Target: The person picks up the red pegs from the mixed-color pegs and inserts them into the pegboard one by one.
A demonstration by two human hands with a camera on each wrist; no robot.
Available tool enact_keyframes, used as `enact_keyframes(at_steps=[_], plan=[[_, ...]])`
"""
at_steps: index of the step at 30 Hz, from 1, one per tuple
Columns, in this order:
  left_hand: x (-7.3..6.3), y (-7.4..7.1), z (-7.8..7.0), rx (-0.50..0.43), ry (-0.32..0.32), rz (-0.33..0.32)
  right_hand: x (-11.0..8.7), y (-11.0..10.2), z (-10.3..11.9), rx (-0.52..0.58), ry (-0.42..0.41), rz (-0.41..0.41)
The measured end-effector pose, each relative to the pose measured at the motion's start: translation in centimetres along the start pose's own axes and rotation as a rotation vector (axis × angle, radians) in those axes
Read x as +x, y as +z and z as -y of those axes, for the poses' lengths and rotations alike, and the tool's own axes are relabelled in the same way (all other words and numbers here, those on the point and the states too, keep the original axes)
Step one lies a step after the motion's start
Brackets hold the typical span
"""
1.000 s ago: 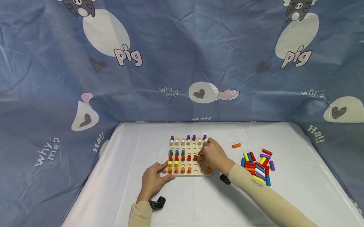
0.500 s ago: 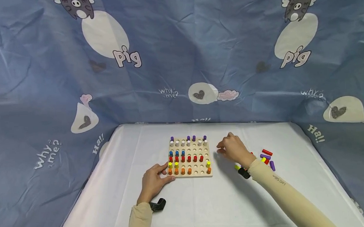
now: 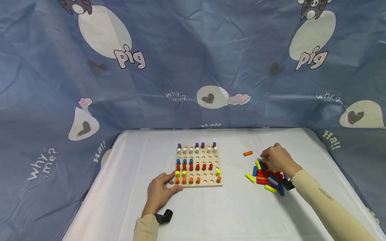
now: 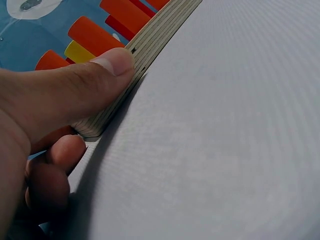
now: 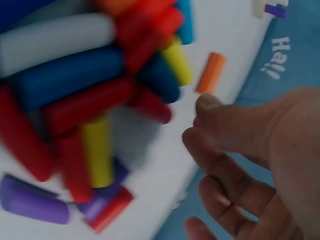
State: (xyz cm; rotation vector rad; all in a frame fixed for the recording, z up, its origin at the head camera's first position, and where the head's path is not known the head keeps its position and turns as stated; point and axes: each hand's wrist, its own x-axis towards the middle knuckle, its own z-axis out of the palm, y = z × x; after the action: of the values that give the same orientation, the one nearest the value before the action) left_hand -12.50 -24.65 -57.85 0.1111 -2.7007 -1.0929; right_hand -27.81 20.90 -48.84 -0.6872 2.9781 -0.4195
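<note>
My left hand (image 3: 159,189) holds the near left corner of a wooden pegboard (image 3: 208,184). In the left wrist view the thumb (image 4: 95,75) presses on the board's layered edge (image 4: 162,32). Rows of purple, white, blue, red, yellow and orange pegs stand upright in the board, among bare holes. Over the far side of a heap of loose coloured pegs (image 3: 262,174) hovers my right hand (image 3: 278,159), covering part of it. In the right wrist view its thumb and fingers (image 5: 235,175) are loosely bent, with nothing between them.
An orange peg (image 3: 248,153) lies apart, behind and left of the heap. One yellow peg (image 3: 250,178) lies just left of the heap. A white cloth (image 3: 215,215) covers the table, and a blue printed curtain (image 3: 165,64) hangs behind.
My right hand has left the board and moved right to the peg heap. A red peg now shows upright where its fingers were. The left hand still holds the board's corner.
</note>
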Motion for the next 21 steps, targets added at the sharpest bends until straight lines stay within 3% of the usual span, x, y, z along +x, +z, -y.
enact_keyframes(at_steps=[10,21], plan=[[0.0,0.0,0.1,-0.019,-0.002,0.0,-1.1,1.9,-2.6,0.05,0.057,-0.057],[0.1,-0.1,0.1,-0.012,0.002,0.001,-2.3,3.0,-3.8,0.19,0.084,-0.036]])
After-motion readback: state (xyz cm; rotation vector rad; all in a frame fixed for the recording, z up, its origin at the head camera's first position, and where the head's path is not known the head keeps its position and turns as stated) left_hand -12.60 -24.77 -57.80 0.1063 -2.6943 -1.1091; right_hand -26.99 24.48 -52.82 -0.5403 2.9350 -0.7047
